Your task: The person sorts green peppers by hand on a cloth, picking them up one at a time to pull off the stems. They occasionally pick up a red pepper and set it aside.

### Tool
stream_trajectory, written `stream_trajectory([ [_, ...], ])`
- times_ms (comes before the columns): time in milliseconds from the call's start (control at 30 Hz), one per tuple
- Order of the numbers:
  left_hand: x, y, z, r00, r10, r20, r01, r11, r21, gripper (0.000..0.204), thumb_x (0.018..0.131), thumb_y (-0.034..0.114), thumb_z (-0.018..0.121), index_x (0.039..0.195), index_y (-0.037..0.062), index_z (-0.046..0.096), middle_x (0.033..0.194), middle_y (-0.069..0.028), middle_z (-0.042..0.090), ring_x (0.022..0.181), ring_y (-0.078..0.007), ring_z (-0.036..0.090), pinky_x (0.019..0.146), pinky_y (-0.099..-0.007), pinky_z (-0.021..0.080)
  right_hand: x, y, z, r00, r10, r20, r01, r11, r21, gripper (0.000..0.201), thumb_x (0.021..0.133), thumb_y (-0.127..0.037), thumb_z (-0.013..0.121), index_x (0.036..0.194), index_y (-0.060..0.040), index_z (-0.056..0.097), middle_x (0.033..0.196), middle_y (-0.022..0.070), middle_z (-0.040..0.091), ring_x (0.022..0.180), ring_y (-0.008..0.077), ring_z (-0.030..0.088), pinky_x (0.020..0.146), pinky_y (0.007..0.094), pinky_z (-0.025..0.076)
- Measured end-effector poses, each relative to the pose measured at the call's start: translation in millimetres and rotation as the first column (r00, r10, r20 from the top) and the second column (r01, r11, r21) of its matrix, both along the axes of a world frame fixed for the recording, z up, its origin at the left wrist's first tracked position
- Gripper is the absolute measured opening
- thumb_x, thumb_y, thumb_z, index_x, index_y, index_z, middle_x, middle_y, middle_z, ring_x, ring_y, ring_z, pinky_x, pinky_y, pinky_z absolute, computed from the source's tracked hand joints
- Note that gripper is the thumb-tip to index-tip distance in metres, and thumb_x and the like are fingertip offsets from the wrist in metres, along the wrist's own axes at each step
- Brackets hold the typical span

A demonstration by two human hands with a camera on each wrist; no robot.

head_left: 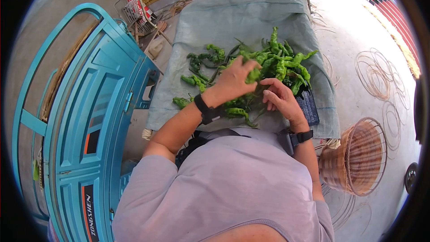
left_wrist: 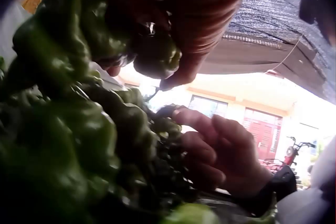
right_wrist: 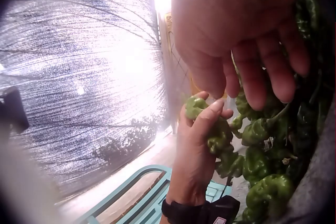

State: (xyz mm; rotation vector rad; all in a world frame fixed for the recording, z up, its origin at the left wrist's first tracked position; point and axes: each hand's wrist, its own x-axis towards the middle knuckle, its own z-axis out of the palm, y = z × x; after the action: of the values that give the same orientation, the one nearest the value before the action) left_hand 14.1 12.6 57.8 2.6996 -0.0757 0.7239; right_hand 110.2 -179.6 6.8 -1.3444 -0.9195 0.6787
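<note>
Green peppers point(head_left: 286, 62) lie heaped on a pale cloth-covered surface point(head_left: 210, 18) in the head view. Above the pile's near part, my left hand point(head_left: 230, 83) grips several peppers point(head_left: 254, 75), blurred at its fingers; the right wrist view shows the left hand point(right_wrist: 193, 145) with its thumb over a light green pepper point(right_wrist: 195, 107). To its right, my right hand point(head_left: 284, 101) has loosely bent fingers with nothing seen between them. In the right wrist view the fingers of the right hand point(right_wrist: 241, 40) hang relaxed beside the peppers point(right_wrist: 268, 192).
A dark patterned pouch or phone point(head_left: 308, 107) lies by my right wrist. A blue metal vehicle side point(head_left: 98, 121) stands at the left, a wicker basket point(head_left: 354, 157) at the right. Wire coils point(head_left: 376, 74) lie on the floor; a wire crate point(head_left: 136, 13) is at the back left.
</note>
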Motion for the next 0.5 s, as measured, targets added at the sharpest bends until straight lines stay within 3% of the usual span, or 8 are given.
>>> stream_trajectory([
  [100, 2.7, -15.9, -11.7, 0.999, -0.039, 0.009, 0.035, 0.955, 0.296, 0.054, 0.070, 0.019, 0.077, 0.120, 0.0149, 0.057, 0.114, -0.0235, 0.051, 0.106, -0.0411, 0.055, 0.081, -0.0477, 0.052, 1.0, 1.4, -5.0, 0.999, -0.025, -0.025, 0.024, 0.999, -0.034, 0.030, 0.096, -0.021, 0.060, 0.122, -0.0058, 0.055, 0.080, 0.0016, 0.063, 0.060, 0.0066, 0.056, 0.054, 0.0192, 0.044],
  [500, -4.6, -25.0, -22.4, 0.997, -0.029, 0.074, 0.000, 0.933, 0.359, 0.059, 0.066, 0.015, 0.078, 0.120, 0.0157, 0.056, 0.120, -0.0227, 0.051, 0.111, -0.0394, 0.052, 0.090, -0.0472, 0.047, 2.3, 1.2, -7.2, 1.000, -0.003, 0.017, 0.005, 0.998, -0.069, 0.027, 0.096, -0.024, 0.062, 0.115, -0.0057, 0.057, 0.080, 0.0007, 0.064, 0.062, 0.0063, 0.057, 0.054, 0.0195, 0.044],
])
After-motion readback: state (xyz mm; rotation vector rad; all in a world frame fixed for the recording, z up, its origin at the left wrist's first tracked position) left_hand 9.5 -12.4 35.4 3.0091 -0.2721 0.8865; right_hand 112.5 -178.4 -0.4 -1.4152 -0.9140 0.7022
